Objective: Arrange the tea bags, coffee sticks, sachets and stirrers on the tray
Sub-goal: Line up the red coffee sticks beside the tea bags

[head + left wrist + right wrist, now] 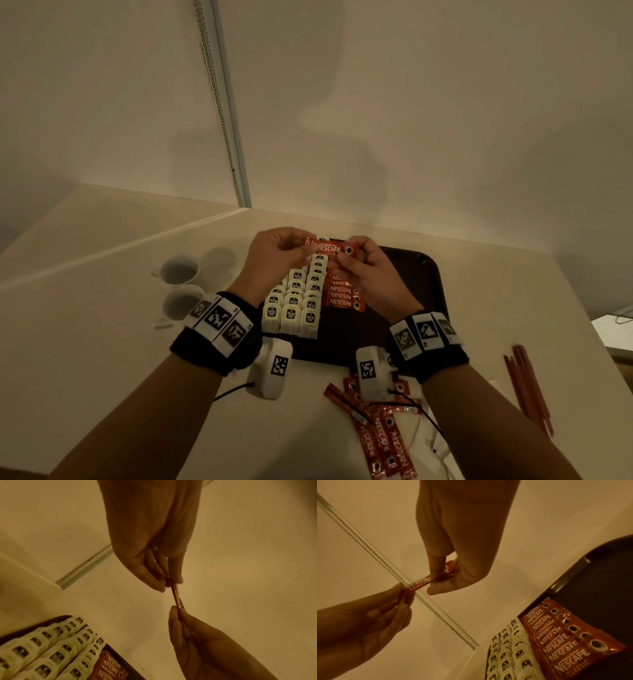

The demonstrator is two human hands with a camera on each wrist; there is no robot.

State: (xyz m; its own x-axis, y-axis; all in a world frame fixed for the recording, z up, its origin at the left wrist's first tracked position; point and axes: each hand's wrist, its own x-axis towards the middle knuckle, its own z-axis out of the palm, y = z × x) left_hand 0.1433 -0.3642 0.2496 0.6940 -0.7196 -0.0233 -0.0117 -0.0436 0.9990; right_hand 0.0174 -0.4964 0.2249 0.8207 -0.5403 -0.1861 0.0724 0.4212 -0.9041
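Both hands hold one red Nescafe coffee stick (330,248) level above the far part of the dark brown tray (411,281). My left hand (303,246) pinches its left end and my right hand (347,256) pinches its right end. The left wrist view shows the stick (176,596) edge-on between the two pinches. In the right wrist view its label (418,585) faces the camera. On the tray lie three rows of white tea bags (293,308) and, to their right, a column of several coffee sticks (344,296).
Loose coffee sticks (380,435) lie on the table near the front edge, under my right wrist. Red stirrers (529,387) lie at the right. Two white cups (180,270) stand left of the tray. The tray's right half is bare.
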